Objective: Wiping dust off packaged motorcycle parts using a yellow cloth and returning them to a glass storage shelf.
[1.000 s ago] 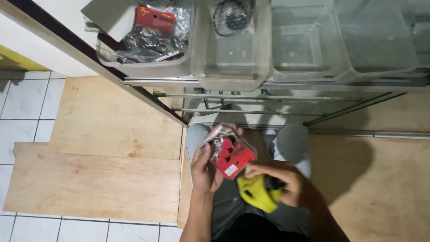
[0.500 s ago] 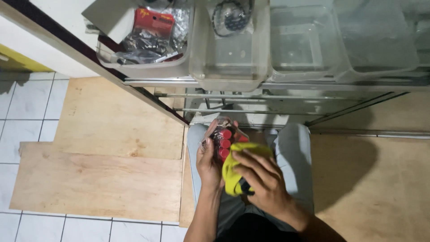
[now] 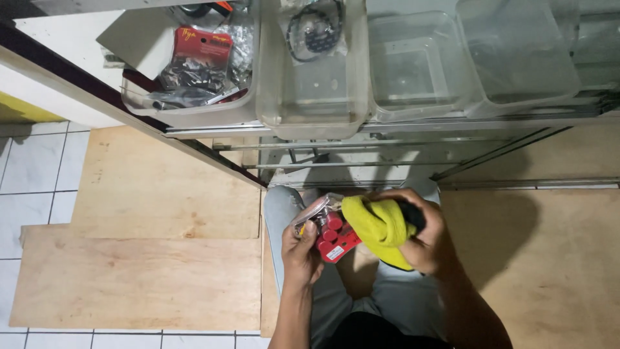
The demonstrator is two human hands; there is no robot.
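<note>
Pack (image 3: 332, 236), red, in clear blister plastic, sits between the two hands over the lap. Left hand (image 3: 300, 249) grips it from below and from the left, fingers curled around its lower edge and clear cover; closed on it. Right hand (image 3: 420, 236) is just right of pack, closed around a yellow cloth (image 3: 381, 229) bunched in the palm. Cloth touches pack's upper right side and overlaps it there.

Pack's long axis runs tilted, from lower right near the cloth up to upper left near the left fingertips. Left hand is the nearer one, in direct hold; right hand reaches pack only through cloth.

Beyond both hands: a rack with clear bins (image 3: 310, 77). Left of left hand: plywood (image 3: 148, 258) on tile.
</note>
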